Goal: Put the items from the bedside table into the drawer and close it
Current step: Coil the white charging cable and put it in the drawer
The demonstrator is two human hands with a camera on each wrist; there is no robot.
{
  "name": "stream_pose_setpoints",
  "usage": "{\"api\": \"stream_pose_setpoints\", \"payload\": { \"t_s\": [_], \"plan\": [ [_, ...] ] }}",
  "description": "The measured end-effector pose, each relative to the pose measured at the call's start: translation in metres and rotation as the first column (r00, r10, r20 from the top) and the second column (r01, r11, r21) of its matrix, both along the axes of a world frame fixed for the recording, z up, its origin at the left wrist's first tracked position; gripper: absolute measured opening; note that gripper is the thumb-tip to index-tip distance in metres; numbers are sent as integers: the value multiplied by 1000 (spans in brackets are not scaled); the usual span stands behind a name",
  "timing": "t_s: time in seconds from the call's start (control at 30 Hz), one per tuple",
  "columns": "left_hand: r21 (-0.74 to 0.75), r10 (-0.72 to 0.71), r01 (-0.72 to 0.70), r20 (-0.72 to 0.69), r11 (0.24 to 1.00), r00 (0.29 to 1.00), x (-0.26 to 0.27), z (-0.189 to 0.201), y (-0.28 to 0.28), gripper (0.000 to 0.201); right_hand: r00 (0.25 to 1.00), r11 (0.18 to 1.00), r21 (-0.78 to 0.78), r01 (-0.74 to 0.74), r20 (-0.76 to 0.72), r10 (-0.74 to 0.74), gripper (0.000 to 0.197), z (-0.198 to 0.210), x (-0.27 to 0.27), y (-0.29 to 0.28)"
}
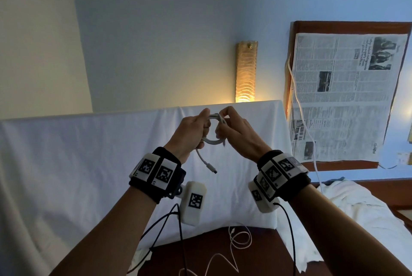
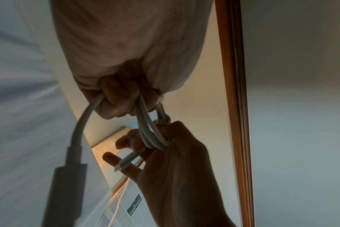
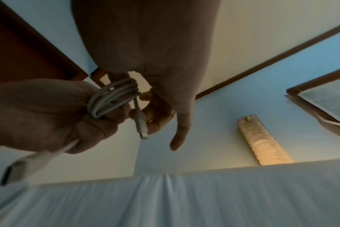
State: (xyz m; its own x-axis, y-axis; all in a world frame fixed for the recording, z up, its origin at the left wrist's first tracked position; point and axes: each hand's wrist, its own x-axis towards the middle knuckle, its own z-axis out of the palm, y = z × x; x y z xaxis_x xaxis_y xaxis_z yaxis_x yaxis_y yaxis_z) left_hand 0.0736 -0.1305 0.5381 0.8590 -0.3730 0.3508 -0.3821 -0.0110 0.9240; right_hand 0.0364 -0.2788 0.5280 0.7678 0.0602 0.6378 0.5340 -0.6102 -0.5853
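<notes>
Both hands are raised in front of a white-covered bed and hold a coiled white cable between them. My left hand grips one side of the coil with curled fingers. One plug end hangs below the left hand. My right hand pinches the coil near its top, and the other plug end dangles by its fingers. A second thin white cable lies loose on the dark brown bedside table below my arms. No drawer is visible.
A white sheet covers the bed behind the hands. A lit wall lamp glows above it. To the right a newspaper lies on a wooden surface with a white cord across it. Crumpled white cloth lies lower right.
</notes>
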Motion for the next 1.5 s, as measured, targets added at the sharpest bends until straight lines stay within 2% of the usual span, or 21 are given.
{"api": "stream_pose_setpoints", "payload": {
  "t_s": [0.1,0.2,0.3,0.5,0.6,0.67,0.87,1.03,1.1,1.17,1.23,1.3,1.37,1.43,1.5],
  "plan": [
    [-6,-1,1,0,1000,1000,-1,-3,-2,43,996,998,26,-53,-74,55,31,0,-3,4],
    [1,-9,9,30,1000,1000,1,1,0,44,998,999,44,-20,-50,23,36,-10,-6,4],
    [14,-17,16,71,1000,997,3,5,4,43,997,991,131,-38,-61,46,33,-19,-8,0],
    [12,14,-16,135,1000,991,8,1,3,45,966,923,353,-157,-141,218,33,-12,-8,-3],
    [19,39,-42,138,999,990,11,-2,3,44,953,906,391,-163,-175,247,33,-9,-7,-3],
    [37,34,-40,164,998,986,14,-5,4,44,961,915,378,-139,-171,217,33,-6,-5,-4],
    [122,-17,-19,286,992,958,30,-23,26,20,966,913,399,-78,-196,169,33,2,-6,-18],
    [186,102,-181,369,966,924,43,-46,38,12,956,898,433,-84,-219,195,32,5,-6,-21],
    [136,195,-262,376,955,906,43,-46,34,8,951,898,429,-96,-226,210,33,2,-6,-16],
    [-24,276,-281,279,959,920,40,-40,29,7,941,884,453,-119,-232,246,32,0,-4,-11],
    [-222,251,-230,69,947,966,34,-31,24,13,928,864,482,-144,-239,288,32,0,-4,-7],
    [-370,104,-147,-131,917,986,27,-22,19,19,916,845,507,-170,-235,325,32,0,-3,-4],
    [-445,-47,-65,-237,893,970,23,-14,17,20,913,840,512,-179,-232,336,33,1,-2,-4],
    [-463,-164,-1,-316,886,934,20,-11,15,18,919,852,494,-172,-232,320,33,1,-2,-5],
    [-503,-293,60,-400,862,868,16,-11,13,16,925,873,460,-164,-236,298,33,1,-1,-5]
  ]
}}
